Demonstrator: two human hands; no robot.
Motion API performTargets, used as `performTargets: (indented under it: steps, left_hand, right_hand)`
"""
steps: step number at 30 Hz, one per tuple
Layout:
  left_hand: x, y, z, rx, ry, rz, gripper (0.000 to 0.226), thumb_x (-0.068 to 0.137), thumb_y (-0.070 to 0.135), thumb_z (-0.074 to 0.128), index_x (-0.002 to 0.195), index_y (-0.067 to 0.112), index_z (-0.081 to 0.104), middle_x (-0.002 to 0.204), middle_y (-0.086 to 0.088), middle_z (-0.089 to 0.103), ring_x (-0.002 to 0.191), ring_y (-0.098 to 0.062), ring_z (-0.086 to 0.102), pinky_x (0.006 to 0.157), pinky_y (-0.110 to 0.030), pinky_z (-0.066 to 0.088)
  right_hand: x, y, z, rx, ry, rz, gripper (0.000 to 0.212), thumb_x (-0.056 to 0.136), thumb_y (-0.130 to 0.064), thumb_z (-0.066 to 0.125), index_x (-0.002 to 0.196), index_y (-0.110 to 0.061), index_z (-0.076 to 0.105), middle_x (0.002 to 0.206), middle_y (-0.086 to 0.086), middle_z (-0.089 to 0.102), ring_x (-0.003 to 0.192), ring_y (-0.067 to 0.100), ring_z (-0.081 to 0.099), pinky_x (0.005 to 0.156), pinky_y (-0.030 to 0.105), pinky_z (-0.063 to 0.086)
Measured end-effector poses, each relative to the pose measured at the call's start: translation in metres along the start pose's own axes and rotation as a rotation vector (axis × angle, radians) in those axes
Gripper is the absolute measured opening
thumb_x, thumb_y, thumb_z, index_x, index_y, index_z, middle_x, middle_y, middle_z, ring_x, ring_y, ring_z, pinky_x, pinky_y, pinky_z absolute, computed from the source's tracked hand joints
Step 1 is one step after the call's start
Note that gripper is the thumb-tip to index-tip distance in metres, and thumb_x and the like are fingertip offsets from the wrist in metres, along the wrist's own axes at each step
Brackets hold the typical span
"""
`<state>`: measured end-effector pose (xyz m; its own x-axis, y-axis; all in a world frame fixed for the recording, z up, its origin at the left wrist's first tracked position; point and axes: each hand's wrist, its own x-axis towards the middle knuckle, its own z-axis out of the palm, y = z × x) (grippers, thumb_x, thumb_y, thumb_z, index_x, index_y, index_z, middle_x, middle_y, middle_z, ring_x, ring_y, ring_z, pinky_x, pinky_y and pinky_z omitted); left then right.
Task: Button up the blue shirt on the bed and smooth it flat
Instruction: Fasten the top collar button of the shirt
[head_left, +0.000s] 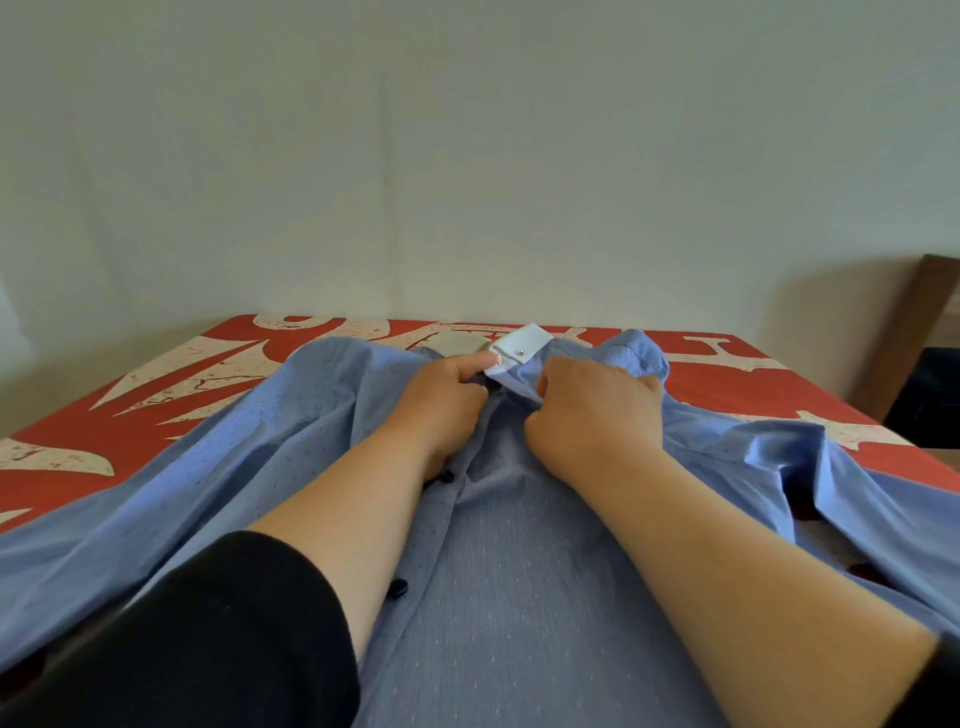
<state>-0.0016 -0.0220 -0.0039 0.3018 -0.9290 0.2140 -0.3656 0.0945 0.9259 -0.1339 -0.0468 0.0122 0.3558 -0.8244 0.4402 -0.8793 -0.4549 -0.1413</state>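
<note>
The blue shirt (519, 571) lies spread across the bed (156, 415), its collar toward the far edge. It looks soft, thin and light, so it will bunch and slide easily; the front edges by the buttons are the best spots to pinch. The left hand (441, 400) pinches the cloth near the collar, with one finger on the white collar band (522, 348). The right hand (592, 410) is curled tight on the other front edge. The shirt is pale blue with tiny dots, dark buttons (397, 587), and many wrinkles.
</note>
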Motion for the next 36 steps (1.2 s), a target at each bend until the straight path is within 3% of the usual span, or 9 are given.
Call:
performTargets:
  steps: [3,6,10,15,19,22,25,30,36]
  left_hand:
    - [0.000,-0.001,-0.003,0.077,-0.052,-0.018,0.049,0.082,-0.003,0.036,0.106,0.025,0.067,0.091,-0.006,0.066,0.083,-0.018,0.056,0.071,-0.022,0.043]
    - [0.000,-0.002,-0.004,0.117,-0.084,-0.013,0.044,0.080,-0.005,0.034,0.095,0.020,0.067,0.077,-0.007,0.057,0.074,-0.018,0.047,0.064,-0.025,0.038]
    - [0.001,-0.003,-0.003,0.262,-0.124,0.024,0.038,0.081,-0.003,0.038,0.100,0.013,0.067,0.087,-0.010,0.064,0.078,-0.018,0.050,0.068,-0.027,0.038]
    - [0.002,-0.006,-0.003,0.306,-0.054,0.050,0.044,0.083,0.001,0.041,0.101,0.029,0.069,0.088,0.005,0.066,0.080,-0.011,0.054,0.062,-0.017,0.039]
    - [0.004,-0.010,0.001,0.421,-0.008,0.073,0.040,0.084,0.003,0.042,0.108,0.021,0.068,0.090,-0.004,0.063,0.084,-0.025,0.055,0.063,-0.021,0.036]
    - [0.004,-0.013,0.004,0.544,0.085,0.082,0.038,0.084,0.011,0.044,0.117,0.020,0.060,0.107,-0.011,0.062,0.094,-0.026,0.056,0.071,-0.026,0.037]
    - [-0.001,-0.013,0.000,0.583,0.129,0.033,0.029,0.083,0.013,0.045,0.108,0.020,0.058,0.101,-0.004,0.063,0.087,-0.019,0.054,0.069,-0.027,0.039]
    - [-0.003,-0.011,-0.002,0.702,0.041,-0.006,0.025,0.081,0.013,0.046,0.071,0.020,0.068,0.077,0.000,0.068,0.075,-0.020,0.058,0.052,-0.023,0.039]
    - [-0.004,-0.006,-0.002,0.735,-0.002,-0.008,0.026,0.084,0.016,0.047,0.083,0.019,0.073,0.089,0.000,0.071,0.084,-0.020,0.061,0.071,-0.030,0.050]
  right_hand:
    - [0.000,0.000,-0.001,-0.044,-0.033,0.007,0.010,0.080,-0.016,0.046,0.072,-0.022,0.043,0.056,-0.004,0.040,0.052,0.013,0.029,0.075,0.034,0.025]
    - [-0.001,0.001,0.003,-0.037,-0.066,0.013,0.016,0.079,-0.015,0.046,0.065,-0.021,0.041,0.055,-0.003,0.041,0.051,0.013,0.031,0.076,0.035,0.026]
    - [-0.001,0.004,0.005,-0.068,-0.123,0.025,0.023,0.076,-0.014,0.046,0.057,-0.021,0.035,0.056,-0.004,0.041,0.051,0.013,0.032,0.075,0.036,0.027]
    - [-0.001,0.008,0.007,-0.070,-0.162,0.041,0.023,0.077,-0.016,0.047,0.057,-0.022,0.037,0.056,-0.004,0.042,0.051,0.013,0.035,0.075,0.036,0.030]
    - [0.000,0.007,0.007,-0.068,-0.167,0.024,0.021,0.077,-0.016,0.045,0.057,-0.022,0.041,0.058,-0.005,0.044,0.052,0.012,0.036,0.073,0.035,0.031]
    - [0.000,0.008,0.006,-0.063,-0.174,0.033,0.023,0.079,-0.015,0.044,0.057,-0.022,0.040,0.059,-0.005,0.043,0.052,0.011,0.034,0.073,0.035,0.030]
    - [0.000,0.008,0.005,-0.048,-0.185,0.053,0.025,0.081,-0.015,0.044,0.057,-0.022,0.039,0.058,-0.005,0.042,0.051,0.011,0.034,0.075,0.035,0.032]
    - [0.001,0.007,0.003,-0.064,-0.190,0.065,0.028,0.083,-0.014,0.044,0.057,-0.022,0.034,0.058,-0.005,0.040,0.051,0.011,0.032,0.081,0.039,0.038]
    - [0.001,0.008,0.004,-0.118,-0.274,0.074,0.026,0.082,-0.014,0.044,0.060,-0.021,0.033,0.061,-0.004,0.040,0.053,0.012,0.033,0.074,0.036,0.033]
